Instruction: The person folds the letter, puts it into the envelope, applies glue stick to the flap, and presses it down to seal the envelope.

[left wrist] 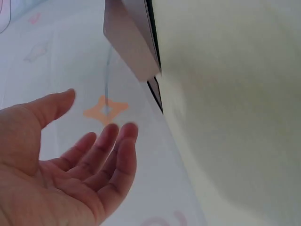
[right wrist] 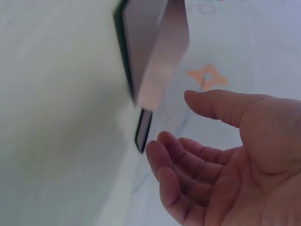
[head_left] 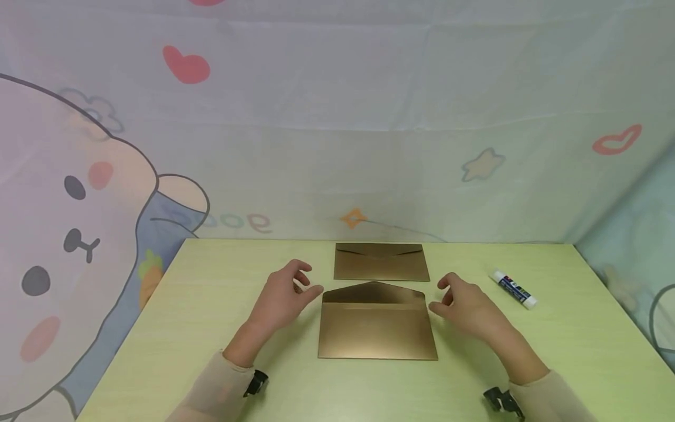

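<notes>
A bronze envelope [head_left: 377, 331] lies on the table with its pointed flap [head_left: 373, 292] raised at the far side. Behind it is a second bronze envelope [head_left: 382, 266], its flap folded down. My left hand [head_left: 285, 296] hovers just left of the nearer envelope, fingers loosely bent and holding nothing. On the other side my right hand [head_left: 466, 305] is poised near the envelope's right edge, also empty, thumb and fingers apart. Both wrist views show the relaxed fingers, with the raised flap [left wrist: 131, 47] standing out from the tabletop beyond them.
A glue stick [head_left: 514, 289] with a white cap lies at the right of the pale yellow table [head_left: 221, 269]. A printed curtain [head_left: 316, 117] with a cartoon bear hangs along the table's far edge.
</notes>
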Available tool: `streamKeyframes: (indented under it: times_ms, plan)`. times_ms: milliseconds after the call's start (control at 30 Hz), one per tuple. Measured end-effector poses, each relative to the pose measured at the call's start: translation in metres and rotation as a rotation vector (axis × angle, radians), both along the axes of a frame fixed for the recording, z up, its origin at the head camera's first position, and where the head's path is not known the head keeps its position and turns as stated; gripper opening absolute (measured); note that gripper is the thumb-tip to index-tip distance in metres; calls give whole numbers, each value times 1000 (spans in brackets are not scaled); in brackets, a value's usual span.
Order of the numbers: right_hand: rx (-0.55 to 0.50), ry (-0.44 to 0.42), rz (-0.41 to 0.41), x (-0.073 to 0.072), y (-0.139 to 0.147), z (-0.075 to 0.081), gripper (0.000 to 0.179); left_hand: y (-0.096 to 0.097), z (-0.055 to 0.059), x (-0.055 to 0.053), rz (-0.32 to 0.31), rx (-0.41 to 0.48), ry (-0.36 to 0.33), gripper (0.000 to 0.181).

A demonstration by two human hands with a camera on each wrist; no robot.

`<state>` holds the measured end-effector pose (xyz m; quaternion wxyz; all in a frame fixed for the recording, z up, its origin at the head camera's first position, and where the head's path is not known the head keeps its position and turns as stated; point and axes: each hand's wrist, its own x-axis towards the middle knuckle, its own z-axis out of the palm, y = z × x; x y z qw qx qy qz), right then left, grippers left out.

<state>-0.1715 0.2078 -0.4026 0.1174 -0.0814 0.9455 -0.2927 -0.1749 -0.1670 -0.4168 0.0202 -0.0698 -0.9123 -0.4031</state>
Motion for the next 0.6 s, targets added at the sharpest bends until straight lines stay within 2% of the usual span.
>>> streamKeyframes:
  times_ms: [100,333,467,600]
  plan:
    - [20,24,-14,-4,11,5,53,-3,3,-2,-9,-49,102,47]
    - [107,121,-68,-12,44,12,58,-9,4,-8,-52,-256,305,60]
    - [170,198,-99,-16,65,11,59,-12,2,-10,-75,-346,333,67]
    - [222,220,-144,-17,88,10,64,-14,1,-11,-89,-416,322,73]
